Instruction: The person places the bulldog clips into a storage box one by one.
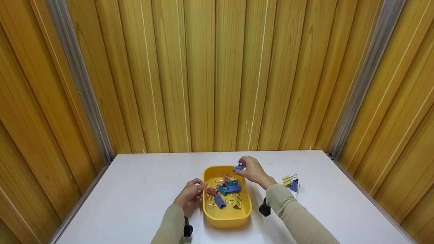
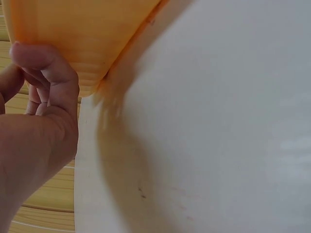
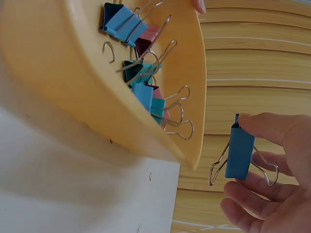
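A yellow plastic bin (image 1: 228,222) holds several binder clips in red, teal, blue and yellow. My left hand (image 1: 190,194) grips the bin's left rim; a fingertip (image 3: 198,5) shows over that rim in the right wrist view. In the left wrist view the left hand (image 2: 43,97) lies against the bin's outer wall (image 2: 73,34). Above the far right corner of the bin, my right hand (image 1: 253,170) pinches a blue binder clip (image 3: 240,151) between thumb and fingers, with both wire handles spread outward. Inside lie a blue clip (image 1: 219,201) and a yellow clip (image 1: 237,201).
A yellow binder clip (image 1: 287,180) and a blue binder clip (image 1: 294,185) lie on the white table (image 1: 142,203), right of the bin beyond the right forearm. Wood-patterned panels (image 1: 203,74) stand behind and at both sides of the table.
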Demonstrator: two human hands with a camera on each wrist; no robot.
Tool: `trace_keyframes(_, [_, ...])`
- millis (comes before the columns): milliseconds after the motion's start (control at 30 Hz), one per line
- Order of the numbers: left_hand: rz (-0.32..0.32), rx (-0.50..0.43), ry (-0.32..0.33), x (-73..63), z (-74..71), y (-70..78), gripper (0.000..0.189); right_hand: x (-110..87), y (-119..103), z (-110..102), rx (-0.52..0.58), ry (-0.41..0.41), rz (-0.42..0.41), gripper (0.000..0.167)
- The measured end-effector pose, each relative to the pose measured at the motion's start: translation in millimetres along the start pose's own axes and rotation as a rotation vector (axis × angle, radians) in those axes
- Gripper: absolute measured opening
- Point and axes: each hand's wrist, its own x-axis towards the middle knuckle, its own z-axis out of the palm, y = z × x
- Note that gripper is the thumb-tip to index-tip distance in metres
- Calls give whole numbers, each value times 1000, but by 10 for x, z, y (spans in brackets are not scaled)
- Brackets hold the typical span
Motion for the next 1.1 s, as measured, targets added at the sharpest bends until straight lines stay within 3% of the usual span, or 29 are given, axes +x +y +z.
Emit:
trace_keyframes(200, [1, 11, 6, 0, 6, 2, 25, 6, -83, 67, -3, -7, -30, 38])
trace_keyframes(467, [-20, -22, 10, -5, 9, -15, 23, -10, -184, 161, -3, -34, -12, 40])
trace_keyframes(833, [45, 33, -44, -1, -7, -12, 19, -4, -284, 253, 23, -62, -68, 42])
trace_keyframes(900, [35, 29, -40, -3, -8, -3, 19, -7, -283, 250, 46, -70, -56, 43])
trace_keyframes(1100, [13, 22, -18, -5, -5, 8, 21, -23, -139, 154, 66, -5, -64, 34])
